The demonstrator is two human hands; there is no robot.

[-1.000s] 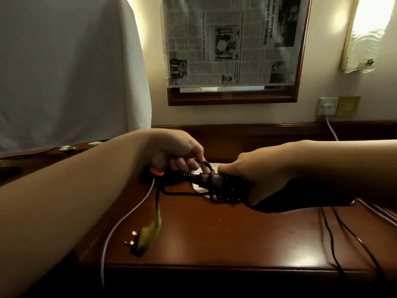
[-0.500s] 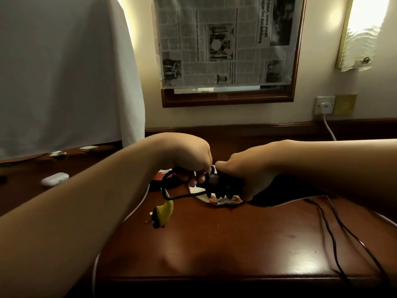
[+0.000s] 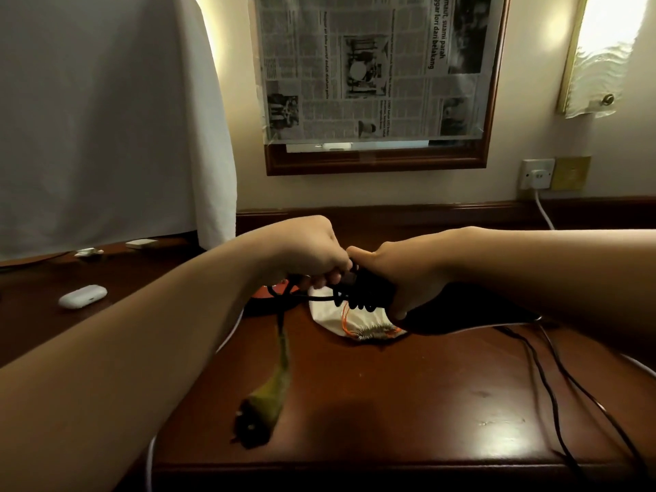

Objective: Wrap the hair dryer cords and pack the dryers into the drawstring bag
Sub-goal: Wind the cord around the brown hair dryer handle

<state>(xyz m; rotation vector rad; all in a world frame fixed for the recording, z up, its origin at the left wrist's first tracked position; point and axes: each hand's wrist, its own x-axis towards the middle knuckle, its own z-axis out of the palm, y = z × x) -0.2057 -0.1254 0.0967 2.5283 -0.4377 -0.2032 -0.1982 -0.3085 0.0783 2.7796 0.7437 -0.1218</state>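
Two hands: left grips cord, right grips one black dryer; one bag.

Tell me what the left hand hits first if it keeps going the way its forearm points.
Probably the right hand: the left hand points right and away along its forearm, knuckles almost against it over the dryer handle. Depth is unclear.

Hotel-style bedroom or guest room, dark polished wooden counter against a cream wall, wood-framed mirror covered with newspaper, glowing wall lamp, wall socket above the counter's back edge, white earbud case.
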